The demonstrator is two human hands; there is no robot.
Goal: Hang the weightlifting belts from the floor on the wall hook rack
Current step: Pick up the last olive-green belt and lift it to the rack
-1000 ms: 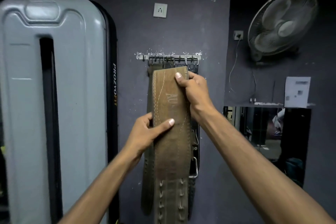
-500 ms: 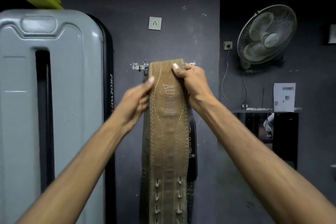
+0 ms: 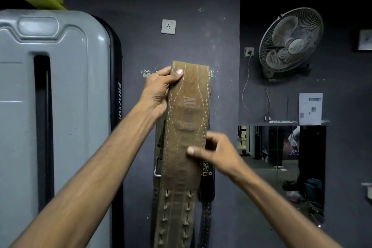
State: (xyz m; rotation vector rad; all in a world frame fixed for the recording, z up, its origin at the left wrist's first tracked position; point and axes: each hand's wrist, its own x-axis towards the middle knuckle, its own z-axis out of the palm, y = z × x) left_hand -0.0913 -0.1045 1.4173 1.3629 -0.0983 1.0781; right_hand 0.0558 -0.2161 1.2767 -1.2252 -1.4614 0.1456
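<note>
A wide brown leather weightlifting belt point(image 3: 185, 119) with pale stitching hangs lengthwise in front of the wall hook rack point(image 3: 146, 74), covering most of it. My left hand point(image 3: 159, 89) grips the belt's upper left edge near its top, thumb on the front. My right hand point(image 3: 216, 150) is lower on the belt's right edge, thumb pressed on the face, slightly blurred. Behind the brown belt hang a black belt point(image 3: 207, 185) and a darker belt with a metal buckle point(image 3: 157, 169).
A tall grey machine shroud point(image 3: 54, 119) stands close on the left. On the dark wall are a socket point(image 3: 168, 26), a wall fan point(image 3: 290, 40) with its cord, a paper notice point(image 3: 310, 108), and a mirror point(image 3: 281, 165) at the right.
My left hand has closed on the belt's upper left edge. My right hand left the top right corner and dropped to the belt's middle right edge. The belt's top rose slightly over the rack.
</note>
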